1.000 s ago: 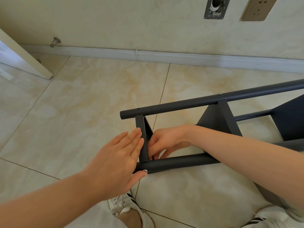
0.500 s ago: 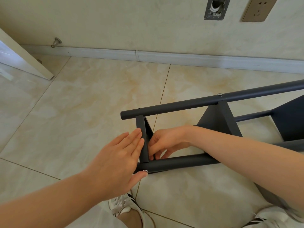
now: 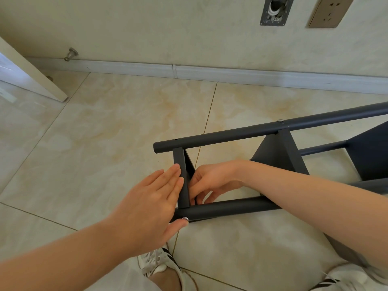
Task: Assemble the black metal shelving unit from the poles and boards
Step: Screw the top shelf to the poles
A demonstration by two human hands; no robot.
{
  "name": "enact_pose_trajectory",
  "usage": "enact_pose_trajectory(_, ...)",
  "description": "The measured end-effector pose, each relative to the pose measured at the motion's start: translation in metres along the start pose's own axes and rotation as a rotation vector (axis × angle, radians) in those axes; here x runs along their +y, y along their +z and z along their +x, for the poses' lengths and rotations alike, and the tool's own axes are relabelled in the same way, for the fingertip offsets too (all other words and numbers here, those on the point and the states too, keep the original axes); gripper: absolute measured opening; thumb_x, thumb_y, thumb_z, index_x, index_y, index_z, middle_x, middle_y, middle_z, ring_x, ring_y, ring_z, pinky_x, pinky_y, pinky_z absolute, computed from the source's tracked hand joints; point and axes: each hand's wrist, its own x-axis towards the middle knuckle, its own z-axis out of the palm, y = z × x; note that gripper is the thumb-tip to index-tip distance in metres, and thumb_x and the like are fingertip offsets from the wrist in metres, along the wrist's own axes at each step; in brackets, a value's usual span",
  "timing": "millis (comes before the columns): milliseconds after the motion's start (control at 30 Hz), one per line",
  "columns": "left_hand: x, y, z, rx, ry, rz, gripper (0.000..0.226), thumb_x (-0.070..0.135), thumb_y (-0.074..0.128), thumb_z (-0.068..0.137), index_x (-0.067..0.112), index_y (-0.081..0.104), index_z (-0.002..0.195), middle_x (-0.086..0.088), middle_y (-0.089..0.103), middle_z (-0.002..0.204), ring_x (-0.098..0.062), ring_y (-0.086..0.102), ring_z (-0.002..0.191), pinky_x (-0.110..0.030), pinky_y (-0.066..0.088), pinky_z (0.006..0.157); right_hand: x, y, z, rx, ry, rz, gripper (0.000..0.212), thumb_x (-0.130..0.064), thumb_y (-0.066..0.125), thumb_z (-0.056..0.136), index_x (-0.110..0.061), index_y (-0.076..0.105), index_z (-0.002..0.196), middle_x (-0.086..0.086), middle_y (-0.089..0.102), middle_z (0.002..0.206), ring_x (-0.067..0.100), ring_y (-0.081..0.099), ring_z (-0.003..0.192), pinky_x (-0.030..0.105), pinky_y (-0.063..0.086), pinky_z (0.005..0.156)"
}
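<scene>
At the left, the left hand (image 3: pixel 147 208) is laid flat, its straight fingers (image 3: pixel 172 177) pressed against the left face of the end board (image 3: pixel 182 181). Nothing is held in it. Its thumb is touching a silver screw (image 3: pixel 185 218), which is seated in the near side of the near pole (image 3: pixel 226 207), just beside that pole's left end.

The end board is set across the gap between the near pole and the far pole (image 3: pixel 231 136), so its long axis runs from near to far. Both poles run from left to right, at right angles to it. The screw is judged to point away from the viewer, through the near pole and into the near end of the board, so the coming move is likely to depend on the board's hole being lined up with it.

Just right of the board, the right hand (image 3: pixel 212 181) is curled against its inner face, close to the near joint. Whether something small is pinched there cannot be told, as the fingertips are hidden. The left hand is the nearer one to the screw.

Further right, the shelving unit (image 3: pixel 365 154) is seen lying on its side on the tiled floor (image 3: pixel 105 143), with a second board (image 3: pixel 277 154) already fixed between the poles.
</scene>
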Motion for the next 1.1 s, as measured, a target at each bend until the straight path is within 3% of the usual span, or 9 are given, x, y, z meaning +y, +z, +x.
enact_pose_trajectory(333, -0.0007, 0.0011, 0.0006, -0.001, 0.003, 0.005, 0.075, 0.056, 0.035, 0.088, -0.004, 0.068, 0.12, -0.022, 0.064, 0.128, -0.032, 0.058, 0.126, -0.048, 0.053, 0.098, 0.0031, 0.0004, 0.0036, -0.008, 0.014, 0.014, 0.012, -0.02, 0.062, 0.095, -0.012, 0.072, 0.095, 0.004, 0.07, 0.09, 0.018, 0.064, 0.089, 0.033, 0.054, 0.09)
enact_pose_trajectory(933, -0.0018, 0.0003, 0.001, 0.013, 0.017, 0.018, 0.076, 0.057, 0.033, 0.089, -0.003, 0.069, 0.119, -0.02, 0.066, 0.126, -0.031, 0.059, 0.126, -0.047, 0.052, 0.098, 0.0023, -0.0054, -0.0008, -0.049, 0.049, 0.05, 0.017, -0.017, 0.065, 0.093, -0.017, 0.076, 0.081, 0.001, 0.071, 0.084, 0.012, 0.061, 0.077, 0.029, 0.052, 0.084)
enact_pose_trajectory(1100, -0.0018, 0.0001, 0.0013, 0.016, 0.022, 0.021, 0.076, 0.057, 0.034, 0.088, -0.003, 0.069, 0.118, -0.019, 0.066, 0.125, -0.031, 0.059, 0.125, -0.047, 0.052, 0.098, 0.0041, 0.0001, 0.0046, -0.009, 0.044, 0.027, 0.013, -0.021, 0.064, 0.094, -0.013, 0.073, 0.089, 0.002, 0.069, 0.086, 0.013, 0.063, 0.078, 0.028, 0.054, 0.082)
